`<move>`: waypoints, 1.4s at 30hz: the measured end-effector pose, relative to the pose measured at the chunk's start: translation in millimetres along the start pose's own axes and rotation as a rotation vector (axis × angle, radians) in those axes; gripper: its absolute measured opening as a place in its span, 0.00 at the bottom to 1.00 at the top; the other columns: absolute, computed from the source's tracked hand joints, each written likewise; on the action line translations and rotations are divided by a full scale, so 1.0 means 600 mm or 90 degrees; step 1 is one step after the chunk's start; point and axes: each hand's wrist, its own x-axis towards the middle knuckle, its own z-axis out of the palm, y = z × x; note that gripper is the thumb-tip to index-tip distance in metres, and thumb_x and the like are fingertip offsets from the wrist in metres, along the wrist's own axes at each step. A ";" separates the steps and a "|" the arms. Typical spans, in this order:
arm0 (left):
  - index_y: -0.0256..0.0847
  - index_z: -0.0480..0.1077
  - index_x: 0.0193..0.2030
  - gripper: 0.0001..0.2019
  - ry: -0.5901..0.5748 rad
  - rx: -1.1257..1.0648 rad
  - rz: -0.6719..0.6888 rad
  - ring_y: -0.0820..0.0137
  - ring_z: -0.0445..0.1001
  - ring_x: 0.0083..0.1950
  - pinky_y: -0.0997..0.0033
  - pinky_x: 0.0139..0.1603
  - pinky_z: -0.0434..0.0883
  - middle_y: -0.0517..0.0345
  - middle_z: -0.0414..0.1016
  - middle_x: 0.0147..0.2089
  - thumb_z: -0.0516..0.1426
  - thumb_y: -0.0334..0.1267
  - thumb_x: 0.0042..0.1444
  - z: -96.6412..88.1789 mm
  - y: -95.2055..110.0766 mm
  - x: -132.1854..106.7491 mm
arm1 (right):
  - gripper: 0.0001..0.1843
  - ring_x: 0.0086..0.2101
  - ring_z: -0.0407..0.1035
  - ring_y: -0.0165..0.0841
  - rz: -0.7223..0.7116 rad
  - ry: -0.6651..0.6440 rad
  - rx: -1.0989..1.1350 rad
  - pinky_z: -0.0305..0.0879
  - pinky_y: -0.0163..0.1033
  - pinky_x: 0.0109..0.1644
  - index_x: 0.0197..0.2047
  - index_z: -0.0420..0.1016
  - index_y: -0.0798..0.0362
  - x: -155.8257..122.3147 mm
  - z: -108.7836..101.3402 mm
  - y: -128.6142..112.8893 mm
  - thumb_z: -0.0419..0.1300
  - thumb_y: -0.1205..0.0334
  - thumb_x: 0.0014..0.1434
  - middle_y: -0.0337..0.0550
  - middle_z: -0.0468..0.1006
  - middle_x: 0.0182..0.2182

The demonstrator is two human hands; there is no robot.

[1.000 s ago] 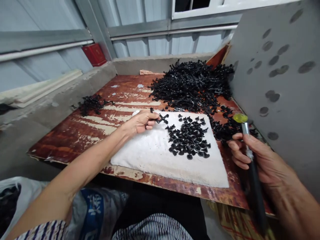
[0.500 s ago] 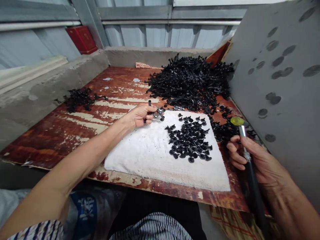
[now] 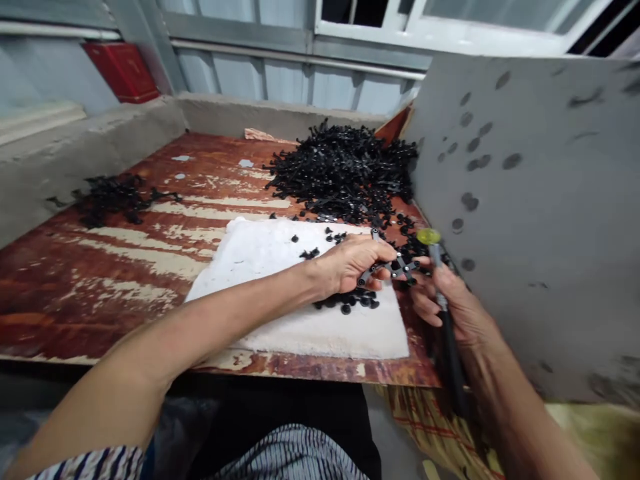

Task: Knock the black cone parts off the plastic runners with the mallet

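My left hand [image 3: 353, 265] grips a black jointed linkage [image 3: 401, 268] with crossed arms and round ends, above the white cloth [image 3: 285, 330]. In my right hand [image 3: 463, 303] is a mallet [image 3: 450, 357] with a yellow head, a metal neck and a black handle, its head up. The fingertips of my right hand are close to the linkage's right end; whether they touch it I cannot tell. Small black knob-like pieces [image 3: 350, 303] lie on the cloth below my left hand, which partly hides them.
A large heap of black parts [image 3: 340, 173] sits at the back of the worn red-brown board [image 3: 190, 260]. A smaller pile [image 3: 115, 200] is at the left. A grey spotted panel [image 3: 500, 200] stands along the right, and a low concrete ledge [image 3: 225, 117] runs along the back.
My left hand has moved right with the linkage, from the cloth's back left to over the small pieces, close to my right hand. The view has turned right. The mallet stays in my right hand.
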 end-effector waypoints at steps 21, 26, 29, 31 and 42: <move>0.38 0.70 0.46 0.12 0.002 1.114 0.595 0.59 0.65 0.53 0.55 0.55 0.63 0.46 0.70 0.50 0.48 0.38 0.64 -0.141 -0.073 -0.049 | 0.19 0.11 0.50 0.16 0.006 0.003 0.131 0.50 0.22 0.10 0.32 0.71 0.51 0.001 -0.011 -0.010 0.74 0.62 0.38 0.34 0.72 0.20; 0.37 0.69 0.41 0.11 0.096 1.125 0.565 0.63 0.66 0.49 0.58 0.53 0.65 0.48 0.71 0.44 0.46 0.33 0.63 -0.213 -0.053 -0.074 | 0.18 0.11 0.49 0.17 0.025 0.023 0.115 0.50 0.23 0.09 0.30 0.73 0.51 0.004 -0.010 -0.009 0.74 0.63 0.36 0.34 0.72 0.19; 0.38 0.68 0.41 0.10 0.167 1.121 0.536 0.63 0.67 0.48 0.58 0.51 0.67 0.49 0.70 0.43 0.46 0.33 0.64 -0.261 -0.050 -0.098 | 0.19 0.10 0.49 0.17 0.030 0.045 0.110 0.50 0.23 0.09 0.30 0.74 0.51 0.004 -0.011 -0.007 0.75 0.62 0.34 0.34 0.72 0.19; 0.38 0.68 0.42 0.10 0.217 1.112 0.526 0.62 0.67 0.47 0.57 0.51 0.67 0.48 0.70 0.43 0.46 0.34 0.64 -0.287 -0.050 -0.114 | 0.20 0.10 0.50 0.17 0.035 0.063 0.105 0.50 0.23 0.09 0.30 0.74 0.50 0.005 -0.010 -0.006 0.76 0.61 0.31 0.34 0.71 0.18; 0.36 0.52 0.66 0.27 0.111 1.172 0.414 0.54 0.47 0.72 0.42 0.67 0.50 0.41 0.50 0.71 0.45 0.48 0.65 -0.232 -0.103 -0.167 | 0.26 0.10 0.51 0.18 0.055 0.136 0.050 0.52 0.24 0.07 0.28 0.72 0.52 0.005 0.000 -0.002 0.78 0.60 0.24 0.33 0.69 0.18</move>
